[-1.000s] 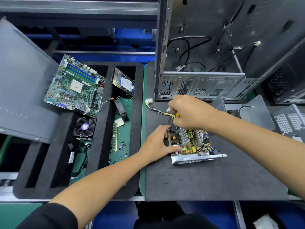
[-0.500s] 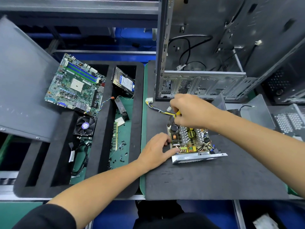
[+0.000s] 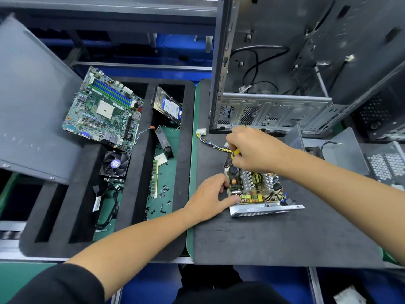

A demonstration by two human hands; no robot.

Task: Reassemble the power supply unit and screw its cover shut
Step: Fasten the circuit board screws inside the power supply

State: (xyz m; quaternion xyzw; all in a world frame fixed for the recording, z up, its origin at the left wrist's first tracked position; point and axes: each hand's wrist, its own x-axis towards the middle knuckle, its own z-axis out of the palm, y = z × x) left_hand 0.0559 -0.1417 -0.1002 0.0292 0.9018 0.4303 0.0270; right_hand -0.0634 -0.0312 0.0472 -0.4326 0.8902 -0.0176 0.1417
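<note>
- Since a second ago, left hand [image 3: 210, 199] has slid slightly down the unit's left edge; right hand [image 3: 255, 150] has barely shifted.
- Right fingers curl round a yellow-handled screwdriver [image 3: 235, 153], its tip down at the board's far-left corner.
- Left fingers lie nearly straight, thumb and index pressing the open power supply unit [image 3: 258, 189].
- Unit sits uncovered on the dark mat [image 3: 285, 238] of the surface, its cable bundle [image 3: 210, 142] trailing away.
- Beyond stands the empty computer case [image 3: 274, 110]; a motherboard [image 3: 103, 110] lies well left.

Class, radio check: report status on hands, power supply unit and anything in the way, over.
Left hand steadies open power supply unit at its left edge. Right hand grips yellow-handled screwdriver at far corner. Cover not on. Cable bundle trails clear, over.
</note>
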